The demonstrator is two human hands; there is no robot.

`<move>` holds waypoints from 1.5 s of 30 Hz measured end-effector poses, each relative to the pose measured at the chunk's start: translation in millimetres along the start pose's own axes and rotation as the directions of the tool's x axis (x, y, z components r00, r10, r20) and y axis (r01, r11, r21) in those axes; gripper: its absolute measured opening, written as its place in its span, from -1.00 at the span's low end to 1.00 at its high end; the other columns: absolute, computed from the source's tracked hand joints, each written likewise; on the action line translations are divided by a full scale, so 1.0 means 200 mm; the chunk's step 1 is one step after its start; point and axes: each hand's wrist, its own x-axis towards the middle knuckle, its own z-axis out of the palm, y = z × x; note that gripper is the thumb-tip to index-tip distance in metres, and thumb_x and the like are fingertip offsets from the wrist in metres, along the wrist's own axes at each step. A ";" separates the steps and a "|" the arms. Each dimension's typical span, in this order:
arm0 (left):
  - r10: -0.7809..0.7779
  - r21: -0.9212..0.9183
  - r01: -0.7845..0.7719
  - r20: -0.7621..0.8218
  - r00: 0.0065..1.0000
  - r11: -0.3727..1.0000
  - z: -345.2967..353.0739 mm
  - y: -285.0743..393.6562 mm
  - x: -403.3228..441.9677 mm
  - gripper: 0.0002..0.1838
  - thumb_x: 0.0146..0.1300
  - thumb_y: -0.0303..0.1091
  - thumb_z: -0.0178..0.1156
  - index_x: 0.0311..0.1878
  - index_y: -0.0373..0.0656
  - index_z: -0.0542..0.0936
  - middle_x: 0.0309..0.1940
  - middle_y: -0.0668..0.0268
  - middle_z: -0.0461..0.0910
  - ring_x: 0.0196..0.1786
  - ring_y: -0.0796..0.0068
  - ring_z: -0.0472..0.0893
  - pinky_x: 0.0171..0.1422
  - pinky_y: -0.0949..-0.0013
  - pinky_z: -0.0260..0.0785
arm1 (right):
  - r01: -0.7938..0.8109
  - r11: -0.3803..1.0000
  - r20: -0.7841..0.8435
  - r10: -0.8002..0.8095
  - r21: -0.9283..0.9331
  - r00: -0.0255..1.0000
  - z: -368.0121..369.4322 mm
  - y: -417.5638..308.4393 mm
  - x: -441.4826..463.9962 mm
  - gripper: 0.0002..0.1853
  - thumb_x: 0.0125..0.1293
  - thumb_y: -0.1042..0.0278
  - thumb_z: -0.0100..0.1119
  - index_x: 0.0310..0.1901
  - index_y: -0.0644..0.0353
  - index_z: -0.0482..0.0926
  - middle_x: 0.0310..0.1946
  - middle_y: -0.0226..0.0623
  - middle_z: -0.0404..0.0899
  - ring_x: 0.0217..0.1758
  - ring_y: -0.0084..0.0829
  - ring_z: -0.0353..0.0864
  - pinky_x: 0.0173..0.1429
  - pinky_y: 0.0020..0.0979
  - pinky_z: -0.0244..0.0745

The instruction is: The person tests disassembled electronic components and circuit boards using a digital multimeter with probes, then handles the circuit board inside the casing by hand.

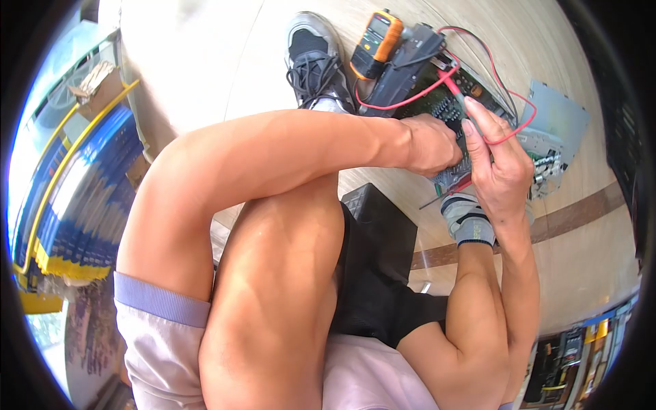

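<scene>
My left hand [432, 145] reaches across from the left and rests over a green circuit board [441, 106]. Its fingers are curled closed, and whatever they hold is hidden. My right hand [502, 154] is just to the right of it, pinching a red test probe [449, 83] between thumb and fingers above the board. A red lead [535, 113] loops round to this hand. Beyond the board, an orange and black multimeter [378, 44] leans on a dark grey block-shaped part [406, 68]. By the board's near edge lies a thin-shafted tool with a red handle [459, 186].
A grey metal plate [557, 119] and metal parts [547, 167] lie right of the board. My shoes [311, 58] are on either side of the work. A black box-like seat [383, 225] is between my legs. Blue stacked items [82, 184] in a yellow rack stand left.
</scene>
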 end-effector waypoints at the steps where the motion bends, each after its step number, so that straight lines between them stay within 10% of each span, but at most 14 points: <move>1: 0.006 0.002 -0.006 -0.001 1.000 1.000 0.00 0.00 0.00 -0.78 0.22 -0.29 0.24 -0.16 -0.18 0.73 -0.22 0.02 0.76 -0.09 -0.05 0.75 0.00 -0.01 0.61 | -0.014 1.000 0.006 0.014 -0.014 1.000 0.00 0.00 0.00 -0.72 0.37 0.51 0.33 0.09 0.16 0.73 -0.06 -0.16 0.77 -0.04 -0.21 0.78 0.05 -0.31 0.64; 6: 0.005 0.001 -0.005 0.016 1.000 1.000 0.01 -0.02 0.01 -0.76 0.20 -0.27 0.31 -0.13 -0.18 0.74 -0.22 0.02 0.76 -0.06 -0.03 0.75 0.03 0.01 0.61 | 0.103 0.991 0.037 -0.100 -0.090 0.994 -0.09 -0.06 0.04 -0.72 0.39 0.58 0.30 0.12 0.31 0.69 -0.06 -0.14 0.74 -0.14 -0.36 0.73 0.02 -0.39 0.61; 13: 0.081 0.011 -0.081 -0.171 0.982 0.997 0.07 -0.05 0.00 -0.71 0.14 -0.23 0.34 -0.13 -0.19 0.76 -0.21 0.03 0.77 -0.08 0.03 0.77 0.01 0.06 0.64 | -0.222 0.970 -0.029 0.226 0.096 0.974 -0.51 -0.24 0.26 -0.67 0.59 0.27 -0.11 -0.17 0.38 0.54 -0.06 -0.15 0.59 -0.06 -0.39 0.60 0.00 -0.43 0.52; 15: 0.065 0.033 -0.062 -0.090 0.994 0.998 0.06 -0.05 0.02 -0.72 0.16 -0.25 0.33 -0.11 -0.18 0.75 -0.18 0.03 0.77 -0.02 -0.03 0.75 0.06 0.02 0.62 | -0.551 0.801 0.293 0.482 0.234 0.826 -0.56 -0.26 0.41 -0.72 0.56 0.29 -0.05 -0.15 0.32 0.58 -0.23 -0.26 0.60 -0.21 -0.47 0.60 -0.11 -0.47 0.50; 18: 0.112 0.052 -0.109 -0.058 0.992 0.993 0.05 -0.05 0.02 -0.72 0.16 -0.27 0.32 -0.10 -0.18 0.75 -0.12 0.03 0.76 0.01 -0.03 0.74 0.09 0.03 0.62 | -0.725 0.674 0.625 0.630 -0.146 0.460 -0.49 -0.24 0.66 -0.75 0.51 0.31 -0.02 -0.14 0.30 0.60 -0.42 -0.36 0.57 -0.36 -0.48 0.60 -0.19 -0.49 0.49; 20: 0.110 0.056 -0.106 -0.058 0.992 0.993 0.08 -0.05 0.05 -0.72 0.16 -0.28 0.31 -0.10 -0.18 0.75 -0.10 0.02 0.76 0.03 -0.04 0.73 0.11 0.04 0.62 | -0.056 0.911 0.548 0.294 -0.408 0.783 -0.36 -0.09 0.79 -0.74 0.45 0.31 0.00 -0.14 0.32 0.62 -0.46 -0.35 0.60 -0.41 -0.47 0.62 -0.27 -0.46 0.48; 22: 0.105 0.051 -0.104 -0.025 0.994 0.993 0.08 -0.05 0.07 -0.72 0.16 -0.30 0.29 -0.09 -0.19 0.75 -0.07 0.00 0.75 0.07 -0.05 0.72 0.13 0.03 0.61 | 0.412 0.693 0.446 -0.144 -0.591 0.883 -0.20 0.11 0.95 -0.69 0.41 0.27 0.02 -0.11 0.36 0.65 -0.41 -0.25 0.67 -0.39 -0.43 0.65 -0.29 -0.38 0.50; 26: 0.093 0.037 -0.090 -0.077 0.993 0.995 0.06 -0.05 0.05 -0.72 0.16 -0.30 0.30 -0.09 -0.18 0.75 -0.06 0.00 0.75 0.08 -0.04 0.72 0.14 0.03 0.61 | -0.071 0.910 0.611 0.330 -0.407 0.720 0.23 -0.07 1.17 -0.49 0.30 -0.01 0.26 -0.06 0.38 0.72 -0.27 0.01 0.75 -0.26 -0.19 0.73 -0.07 -0.21 0.60; 35: 0.073 0.023 -0.072 -0.065 0.995 0.997 0.06 -0.04 0.01 -0.77 0.11 -0.28 0.34 -0.20 -0.18 0.76 -0.24 0.01 0.76 -0.07 -0.05 0.76 0.04 0.00 0.64 | -0.062 0.876 0.608 0.381 -0.478 0.696 0.53 0.04 1.05 -0.48 0.02 -0.07 0.52 -0.27 0.34 0.78 -0.39 -0.01 0.75 -0.33 -0.22 0.75 -0.15 -0.19 0.63; 42: 0.014 0.032 -0.014 -0.003 1.000 0.999 0.04 -0.02 -0.03 -0.79 0.19 -0.30 0.25 -0.21 -0.18 0.77 -0.26 -0.02 0.76 -0.13 -0.06 0.76 -0.01 0.01 0.63 | -0.410 0.910 0.590 0.367 -0.066 0.719 0.26 -0.06 1.02 -0.49 0.14 0.15 0.54 0.01 0.39 0.71 -0.16 -0.14 0.76 -0.19 -0.41 0.68 -0.07 -0.35 0.58; 45: -0.016 0.059 0.011 0.083 0.996 0.998 -0.07 0.04 -0.07 -0.78 0.20 -0.30 0.23 -0.21 -0.19 0.77 -0.25 -0.03 0.76 -0.13 -0.07 0.76 -0.01 0.00 0.63 | -0.280 0.955 0.443 0.208 0.103 0.872 0.07 -0.05 0.99 -0.46 0.20 0.13 0.50 0.08 0.40 0.70 -0.17 -0.15 0.75 -0.13 -0.45 0.67 0.00 -0.38 0.57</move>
